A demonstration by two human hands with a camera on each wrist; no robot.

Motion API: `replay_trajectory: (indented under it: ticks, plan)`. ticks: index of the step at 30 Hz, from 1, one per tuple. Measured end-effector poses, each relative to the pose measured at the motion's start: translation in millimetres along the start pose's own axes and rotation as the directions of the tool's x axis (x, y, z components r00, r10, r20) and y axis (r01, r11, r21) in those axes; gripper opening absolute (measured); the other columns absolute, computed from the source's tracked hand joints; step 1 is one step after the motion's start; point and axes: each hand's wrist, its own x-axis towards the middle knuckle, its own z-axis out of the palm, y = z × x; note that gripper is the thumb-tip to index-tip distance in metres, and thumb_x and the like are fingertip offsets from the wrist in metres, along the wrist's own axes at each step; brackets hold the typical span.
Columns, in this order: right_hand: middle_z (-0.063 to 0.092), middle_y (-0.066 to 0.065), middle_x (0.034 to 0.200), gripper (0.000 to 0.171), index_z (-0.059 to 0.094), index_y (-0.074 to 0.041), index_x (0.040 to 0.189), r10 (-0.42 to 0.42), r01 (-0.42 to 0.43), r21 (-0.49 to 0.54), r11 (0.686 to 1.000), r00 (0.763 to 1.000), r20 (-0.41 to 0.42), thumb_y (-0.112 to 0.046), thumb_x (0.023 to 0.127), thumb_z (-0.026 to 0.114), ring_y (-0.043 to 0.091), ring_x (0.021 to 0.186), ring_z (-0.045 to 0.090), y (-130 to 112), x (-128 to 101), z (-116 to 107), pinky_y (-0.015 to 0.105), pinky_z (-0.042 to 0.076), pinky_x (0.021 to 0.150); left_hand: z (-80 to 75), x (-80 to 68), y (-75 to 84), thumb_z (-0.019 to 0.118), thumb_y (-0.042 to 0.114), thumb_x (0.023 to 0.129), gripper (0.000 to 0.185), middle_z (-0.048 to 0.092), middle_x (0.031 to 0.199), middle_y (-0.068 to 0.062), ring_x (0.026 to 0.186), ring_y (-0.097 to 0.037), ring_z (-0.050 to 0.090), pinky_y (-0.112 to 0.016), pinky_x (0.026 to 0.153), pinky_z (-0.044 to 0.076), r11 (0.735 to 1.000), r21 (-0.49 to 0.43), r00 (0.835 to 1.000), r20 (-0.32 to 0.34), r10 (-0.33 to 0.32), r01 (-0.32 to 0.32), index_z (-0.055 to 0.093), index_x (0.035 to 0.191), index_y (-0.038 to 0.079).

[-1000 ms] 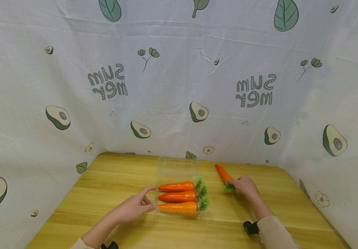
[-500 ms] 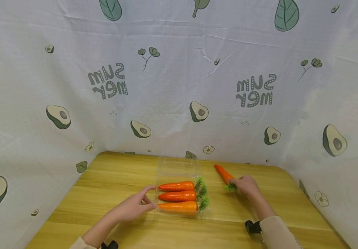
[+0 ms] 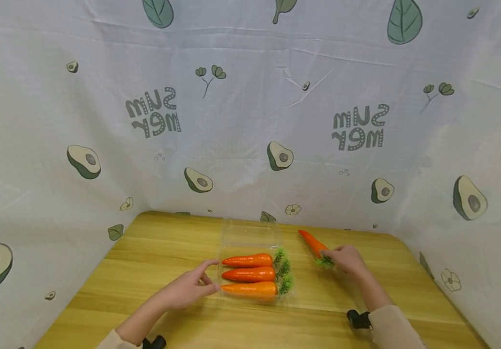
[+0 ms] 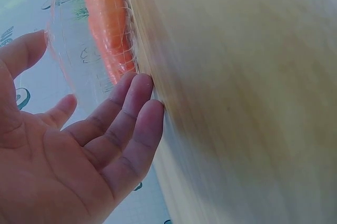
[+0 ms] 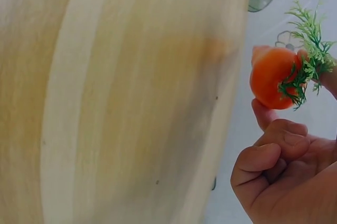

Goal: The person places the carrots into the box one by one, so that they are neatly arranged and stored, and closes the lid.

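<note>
Right hand (image 3: 346,258) fingers pinch the loose carrot (image 3: 313,244) at its leafy end (tip slanting toward upper left); left hand (image 3: 186,291), fingers relaxed, touches the tray (image 3: 250,232).

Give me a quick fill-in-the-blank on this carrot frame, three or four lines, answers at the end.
1. The clear tray holds ____ carrots.
2. The right hand grips the loose carrot at its ____ end.
3. The left hand touches the tray's ____ edge.
4. Everything sits on a ____ table.

Answers: three; leafy; left; wooden
</note>
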Motion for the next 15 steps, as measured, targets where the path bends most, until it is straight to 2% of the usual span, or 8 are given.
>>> replay_trajectory:
  ticks: [7, 15]
  plan:
    - [0.038, -0.002, 0.065, 0.045, 0.07, 0.004, 0.098, -0.011, 0.011, 0.011, 1.0, 1.0, 0.006, -0.04, 0.089, 0.071, 0.013, 0.052, 0.032, -10, -7, -6, 0.029, 0.032, 0.052, -0.1, 0.7, -0.5, 0.062, 0.043, 0.1, 0.07, 0.064, 0.106, -0.004, 0.097, -0.021, 0.065, -0.041, 0.073, 0.052, 1.0, 0.01, 1.0, -0.001, 0.0, 0.0, 0.03, 0.158, 0.019]
    - [0.037, -0.002, 0.065, 0.049, 0.071, 0.005, 0.103, -0.026, 0.025, 0.023, 0.999, 0.999, 0.033, -0.042, 0.088, 0.073, 0.012, 0.05, 0.03, -19, -10, -11, 0.029, 0.03, 0.051, -0.9, 0.6, -0.2, 0.062, 0.043, 0.1, 0.07, 0.064, 0.105, -0.004, 0.096, -0.021, 0.065, -0.04, 0.073, 0.052, 1.0, 0.014, 1.0, -0.003, 0.006, -0.006, 0.031, 0.158, 0.019]
